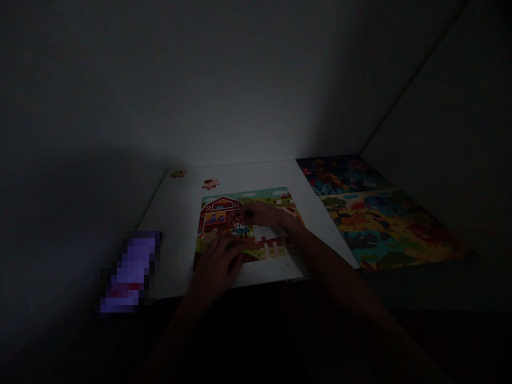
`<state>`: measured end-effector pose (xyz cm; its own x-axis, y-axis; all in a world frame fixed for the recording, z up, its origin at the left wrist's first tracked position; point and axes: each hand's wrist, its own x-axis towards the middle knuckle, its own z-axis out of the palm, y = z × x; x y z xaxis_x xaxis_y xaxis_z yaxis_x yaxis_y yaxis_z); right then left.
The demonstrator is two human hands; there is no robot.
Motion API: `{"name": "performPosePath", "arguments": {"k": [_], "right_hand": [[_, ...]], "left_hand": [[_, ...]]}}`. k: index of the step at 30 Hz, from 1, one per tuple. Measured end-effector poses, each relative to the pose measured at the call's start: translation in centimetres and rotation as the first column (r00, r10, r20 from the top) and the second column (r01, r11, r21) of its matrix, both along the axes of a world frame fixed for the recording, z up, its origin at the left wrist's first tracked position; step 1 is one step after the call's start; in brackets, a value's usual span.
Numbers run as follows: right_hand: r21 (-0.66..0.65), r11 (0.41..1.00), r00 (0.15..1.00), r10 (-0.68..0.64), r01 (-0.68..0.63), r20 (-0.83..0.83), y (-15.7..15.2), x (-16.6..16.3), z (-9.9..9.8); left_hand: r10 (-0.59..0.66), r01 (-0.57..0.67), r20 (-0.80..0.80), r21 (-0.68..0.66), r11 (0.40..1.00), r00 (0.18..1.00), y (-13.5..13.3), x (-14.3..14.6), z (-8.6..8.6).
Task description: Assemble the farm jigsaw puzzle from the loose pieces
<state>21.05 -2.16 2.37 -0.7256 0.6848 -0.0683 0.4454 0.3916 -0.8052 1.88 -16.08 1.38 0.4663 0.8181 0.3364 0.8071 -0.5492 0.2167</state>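
Observation:
A farm jigsaw puzzle (pixel 222 205) with a red barn, a figure and a fence lies flat on the white table. White surface shows through a gap right of its middle, below my right hand (pixel 264 214). That hand reaches over the puzzle from the right, its fingers bunched and bent down at the figure's upper part. Whatever is under those fingertips is hidden. My left hand (pixel 218 260) lies on the puzzle's lower left part, fingers stretched out and slightly apart. Beyond the puzzle's upper left edge is a loose pink puzzle piece (pixel 210 184).
Another puzzle piece (pixel 178 174) lies at the white table's (pixel 248 175) far left corner. To the right are a dark picture puzzle (pixel 340 173) and a bright animal picture puzzle (pixel 384 226). A pixelated purple object (pixel 130 269) sits at the left edge. Walls rise behind; the light is dim.

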Motion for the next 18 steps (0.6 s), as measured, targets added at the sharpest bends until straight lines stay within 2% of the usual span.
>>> {"name": "performPosePath", "arguments": {"k": [2, 4, 7, 10, 12, 15, 18], "right_hand": [[-0.044, 0.999, 0.998, -0.009, 0.006, -0.064, 0.2, 0.1, 0.0], [-0.071, 0.995, 0.983, -0.080, 0.069, -0.163, 0.5, 0.4, -0.2], [-0.030, 0.959, 0.929, -0.282, 0.283, -0.241, 1.5, 1.6, -0.7], [0.125, 0.847, 0.849, -0.489, 0.517, -0.198, 2.8, 3.5, -1.3], [0.238, 0.759, 0.795, -0.593, 0.606, -0.130, 3.6, 4.8, -1.7], [0.365, 0.669, 0.720, -0.694, 0.648, -0.007, 4.2, 6.0, -1.8], [0.440, 0.641, 0.663, -0.738, 0.629, 0.128, 4.1, 6.5, -1.4]], "left_hand": [[-0.001, 0.001, -0.002, 0.002, 1.000, 1.000, 0.1, -0.1, -0.1], [-0.012, 0.012, -0.004, -0.009, 1.000, 1.000, 0.2, -0.2, -0.2], [-0.025, 0.025, 0.002, -0.041, 0.999, 1.000, 0.4, -0.4, 0.1], [-0.041, 0.042, 0.011, -0.109, 0.993, 0.999, 1.0, -0.4, 1.1], [-0.043, 0.047, 0.023, -0.185, 0.982, 0.999, 1.9, -0.5, 1.9], [-0.004, 0.019, 0.054, -0.273, 0.962, 0.999, 4.2, -1.2, 2.8], [-0.016, 0.036, 0.075, -0.279, 0.960, 0.997, 7.1, -2.5, 3.1]]}}
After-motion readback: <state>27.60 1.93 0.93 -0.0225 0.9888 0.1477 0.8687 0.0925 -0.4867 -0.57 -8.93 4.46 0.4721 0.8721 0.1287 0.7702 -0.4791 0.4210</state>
